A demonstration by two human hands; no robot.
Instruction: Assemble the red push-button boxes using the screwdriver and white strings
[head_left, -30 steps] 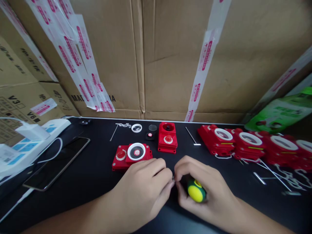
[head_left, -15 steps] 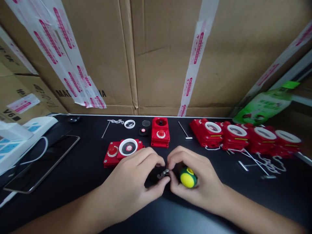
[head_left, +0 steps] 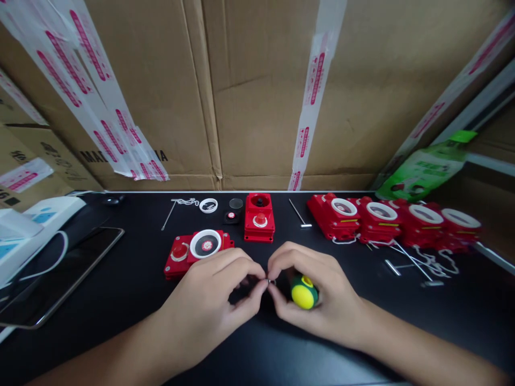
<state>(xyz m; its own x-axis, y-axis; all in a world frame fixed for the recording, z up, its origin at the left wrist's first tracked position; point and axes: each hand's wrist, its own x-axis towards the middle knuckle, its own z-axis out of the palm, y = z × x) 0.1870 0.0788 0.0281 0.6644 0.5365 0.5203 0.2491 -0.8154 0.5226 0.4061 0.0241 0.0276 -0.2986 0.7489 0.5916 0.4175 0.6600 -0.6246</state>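
Observation:
My left hand (head_left: 213,300) pinches a small metal part (head_left: 269,281) between thumb and index finger. Most of that part is covered by the fingertips, so I cannot make out its exact kind. Directly opposite, the thumb and index finger of my right hand (head_left: 325,292) close on the same part. Tucked in the right palm is a screwdriver (head_left: 304,294); its yellow and green handle end shows and its shaft is hidden. Just beyond my left hand lies a red alarm box (head_left: 179,253) with a white ring, partly covered by the fingers.
A second red box (head_left: 259,220) without a ring stands behind. White ring (head_left: 208,206), chained rod (head_left: 168,215) and small hammer (head_left: 300,213) lie around it. Several ringed red boxes (head_left: 340,214), hammers (head_left: 412,264) and a green bottle (head_left: 426,166) are right; phone (head_left: 68,273) and power strip (head_left: 48,217) left.
My left fingertips have closed with the right ones on the small metal part, which showed more openly between the hands before. The whole view has shifted slightly.

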